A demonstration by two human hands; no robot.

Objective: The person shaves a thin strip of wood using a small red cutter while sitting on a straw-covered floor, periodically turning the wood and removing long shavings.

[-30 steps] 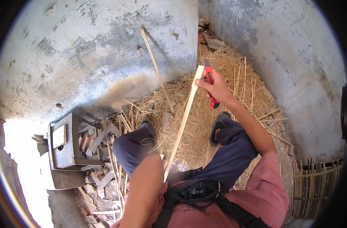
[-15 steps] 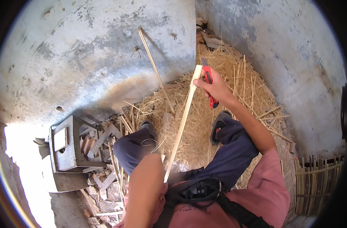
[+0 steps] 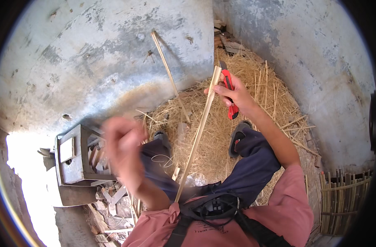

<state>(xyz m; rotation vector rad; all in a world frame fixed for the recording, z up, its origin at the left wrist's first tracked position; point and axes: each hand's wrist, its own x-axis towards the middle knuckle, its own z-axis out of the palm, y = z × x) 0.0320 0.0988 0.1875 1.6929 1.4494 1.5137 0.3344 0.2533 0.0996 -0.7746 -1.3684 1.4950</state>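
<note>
My right hand (image 3: 237, 94) is closed round a red utility knife (image 3: 229, 92) with its blade out at the top. The same hand also pinches a long pale bamboo strip (image 3: 202, 123) near its upper end, thumb across it. From there the strip slants down to my waist, where its lower end meets my shirt. My left hand (image 3: 124, 140) is raised on the left, away from the strip and smeared by motion, so its fingers are not clear. Whether it holds anything cannot be made out.
Thin shavings (image 3: 204, 152) cover the floor between my feet. One slim stick (image 3: 169, 74) leans on the wall. At left, a grey wooden box (image 3: 74, 158) stands beside broken rubble (image 3: 109, 201). A slatted bamboo fence (image 3: 344, 201) stands at the lower right.
My left hand has come up from beside my lap to the left, into view. My right hand, knife and strip have shifted only slightly.
</note>
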